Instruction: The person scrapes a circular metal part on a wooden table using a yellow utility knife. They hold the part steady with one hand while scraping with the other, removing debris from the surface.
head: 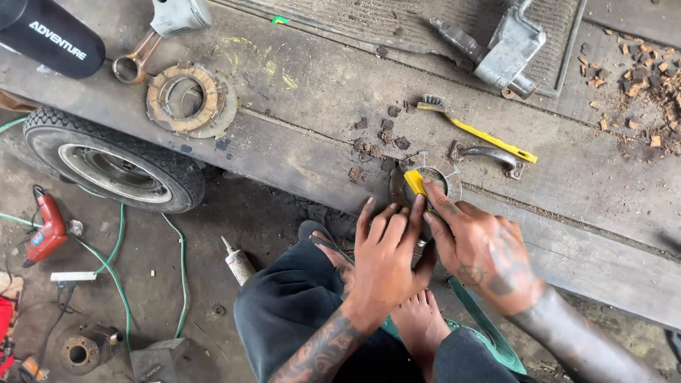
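A round metal clutch plate (443, 174) lies at the near edge of a worn wooden plank bench (305, 142). My left hand (383, 259) presses flat on the plate's near rim, fingers spread. My right hand (479, 248) grips a small yellow-handled blade tool (415, 181) and holds its tip against the plate's inner part. Brown scraped-off chips (379, 135) lie just beyond the plate.
A yellow wire brush (475, 131) and a metal lever (489, 154) lie behind the plate. A stack of friction discs (186, 99), a connecting rod with piston (145, 50) and a grey metal part (507, 50) sit farther back. A tyre (113, 159), red drill (46, 227) and tube (237, 262) are on the floor.
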